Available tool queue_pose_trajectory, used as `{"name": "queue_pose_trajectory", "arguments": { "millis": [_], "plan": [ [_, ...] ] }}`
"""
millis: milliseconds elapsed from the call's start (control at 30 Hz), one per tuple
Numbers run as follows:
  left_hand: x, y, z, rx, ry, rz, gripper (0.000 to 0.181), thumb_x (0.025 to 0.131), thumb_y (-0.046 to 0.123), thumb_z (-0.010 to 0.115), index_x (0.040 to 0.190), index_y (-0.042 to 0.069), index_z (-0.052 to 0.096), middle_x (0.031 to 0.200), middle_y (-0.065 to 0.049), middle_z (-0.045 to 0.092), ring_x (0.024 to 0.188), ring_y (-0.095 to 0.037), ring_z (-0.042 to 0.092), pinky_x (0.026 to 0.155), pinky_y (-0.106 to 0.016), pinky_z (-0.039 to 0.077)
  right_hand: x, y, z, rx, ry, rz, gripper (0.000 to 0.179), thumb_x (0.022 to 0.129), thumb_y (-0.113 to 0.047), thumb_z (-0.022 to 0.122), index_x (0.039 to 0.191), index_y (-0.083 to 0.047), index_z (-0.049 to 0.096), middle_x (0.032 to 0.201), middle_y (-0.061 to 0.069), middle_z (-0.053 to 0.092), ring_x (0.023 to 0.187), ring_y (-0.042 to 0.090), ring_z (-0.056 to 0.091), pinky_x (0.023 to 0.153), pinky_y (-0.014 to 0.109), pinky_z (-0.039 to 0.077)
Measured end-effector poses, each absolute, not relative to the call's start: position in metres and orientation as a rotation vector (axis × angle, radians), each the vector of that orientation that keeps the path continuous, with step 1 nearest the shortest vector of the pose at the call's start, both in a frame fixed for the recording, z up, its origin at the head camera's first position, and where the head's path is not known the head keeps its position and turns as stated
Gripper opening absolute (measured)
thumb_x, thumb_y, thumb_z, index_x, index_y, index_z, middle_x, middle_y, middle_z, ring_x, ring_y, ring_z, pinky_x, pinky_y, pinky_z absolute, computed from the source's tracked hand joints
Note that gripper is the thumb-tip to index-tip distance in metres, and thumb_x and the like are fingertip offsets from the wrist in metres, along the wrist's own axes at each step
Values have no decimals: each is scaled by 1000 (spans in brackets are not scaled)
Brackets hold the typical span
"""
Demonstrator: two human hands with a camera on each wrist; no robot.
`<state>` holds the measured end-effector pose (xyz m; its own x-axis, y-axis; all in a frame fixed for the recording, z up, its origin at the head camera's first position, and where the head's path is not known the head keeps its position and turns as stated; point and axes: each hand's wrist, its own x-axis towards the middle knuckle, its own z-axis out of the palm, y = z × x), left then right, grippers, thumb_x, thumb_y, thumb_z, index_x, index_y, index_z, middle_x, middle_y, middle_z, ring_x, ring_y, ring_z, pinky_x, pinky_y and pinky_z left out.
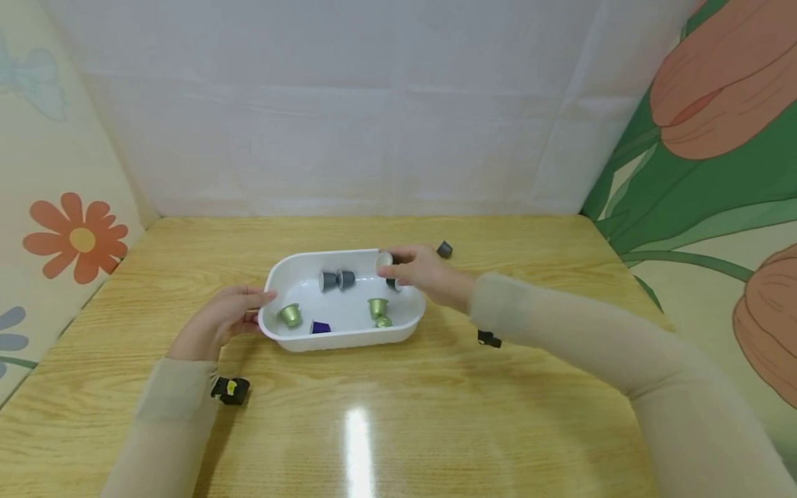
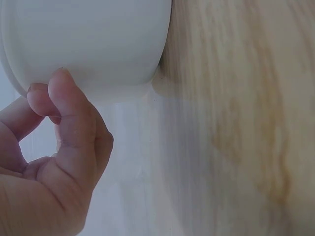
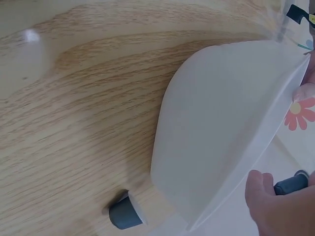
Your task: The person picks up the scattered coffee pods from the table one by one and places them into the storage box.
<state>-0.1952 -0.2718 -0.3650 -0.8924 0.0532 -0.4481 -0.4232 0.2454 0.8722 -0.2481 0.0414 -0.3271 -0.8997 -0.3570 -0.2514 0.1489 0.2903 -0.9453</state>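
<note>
A white oval-ended tub (image 1: 349, 339) stands on the wooden table. At its left end my left hand (image 1: 232, 315) pinches the rim, the thumb over the edge and the fingertips against the outer wall in the left wrist view. Over the back right of the tub, my right hand (image 1: 425, 273) holds a dark grey coffee capsule (image 3: 291, 184), its pale lid facing left in the head view. Inside the tub lie dark grey capsules (image 1: 346, 279), one partly hidden below my right hand, along with green capsules (image 1: 289, 315) and a purple capsule (image 1: 320, 327).
Behind my right hand, another dark grey capsule (image 1: 445, 250) lies on the table (image 1: 436, 415) outside the tub. A white sheet (image 1: 373, 138) hangs at the table's back edge. Flower-patterned panels (image 1: 716, 207) flank both sides. Black wrist devices (image 1: 232, 391) sit by both sleeves.
</note>
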Motion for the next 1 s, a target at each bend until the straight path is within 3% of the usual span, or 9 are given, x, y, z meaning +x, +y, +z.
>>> {"name": "queue_pose_trajectory", "arguments": {
  "millis": [267, 600, 1000],
  "plan": [
    [-194, -272, -365, -337, 2138, 1690, 35, 102, 18, 51, 120, -12, 47, 83, 0, 58, 69, -10, 59, 66, -25, 56, -244, 30, -329, -219, 2160, -1610, 48, 90, -9, 71, 135, -6, 57, 127, 11, 61, 100, 18, 57, 96, 41, 48],
    [-194, -272, -365, -336, 2143, 1692, 36, 102, 19, 52, 120, -12, 47, 85, 0, 57, 69, -10, 59, 66, -24, 55, -241, 19, -330, -280, 2108, -1615, 50, 90, -9, 71, 137, -7, 55, 127, 10, 60, 111, 24, 59, 96, 41, 49],
    [-194, -271, -363, -338, 2117, 1728, 28, 101, 15, 52, 114, -10, 49, 82, 1, 59, 68, -10, 61, 66, -25, 56, -236, 8, -330, -316, 2122, -1592, 48, 88, -9, 72, 134, -6, 57, 129, 9, 60, 107, 22, 61, 95, 41, 49]
  ]
}}
